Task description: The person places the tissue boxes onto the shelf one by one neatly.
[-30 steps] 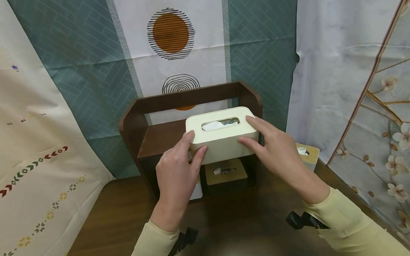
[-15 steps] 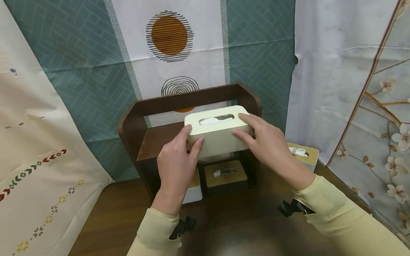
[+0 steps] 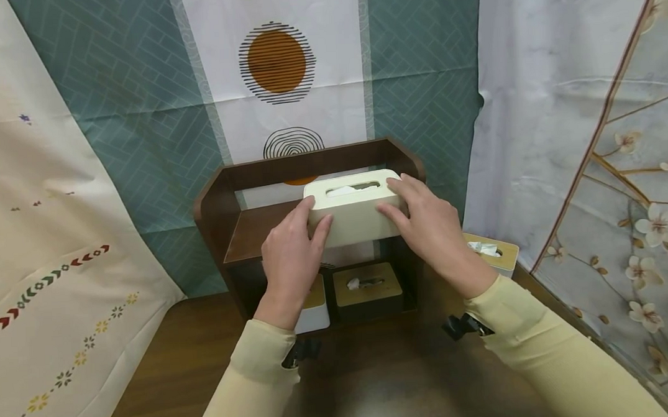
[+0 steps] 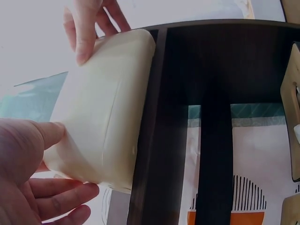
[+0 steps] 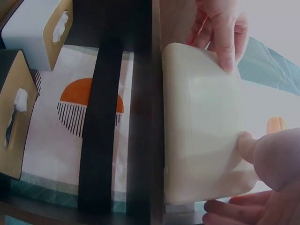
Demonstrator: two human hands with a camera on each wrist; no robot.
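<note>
Your left hand (image 3: 292,255) and right hand (image 3: 432,228) are both gripping, roughly mirrored (thumbs (image 3: 321,233) angled inward).

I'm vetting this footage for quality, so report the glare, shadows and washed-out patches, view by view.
Head: soft glare on the table, shadow low inside the shelf, cream tissue box bright on top, shaded in front; left wrist: upper left background washed out, shelf nearly black; right wrist: upper right corner washed out, shelf dark.
</note>
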